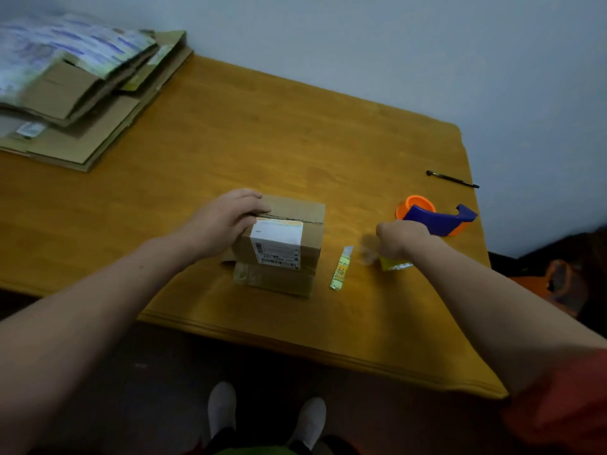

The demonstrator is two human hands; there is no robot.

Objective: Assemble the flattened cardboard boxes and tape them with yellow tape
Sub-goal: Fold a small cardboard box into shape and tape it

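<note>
Pressing one built box (279, 244) shut with flat left hand (223, 221), fisting right hand (402, 236) by tape (437, 220), hold unclear. Yet to tape it, build pile (85, 103).

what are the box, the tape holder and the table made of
Box: brown corrugated cardboard, matte, with a ragged flap seam and a white paper label. Tape holder: looks like moulded plastic, smooth blue body and orange part. Table: probably wood or wood veneer, with faint plank lines and a satin sheen.
</note>
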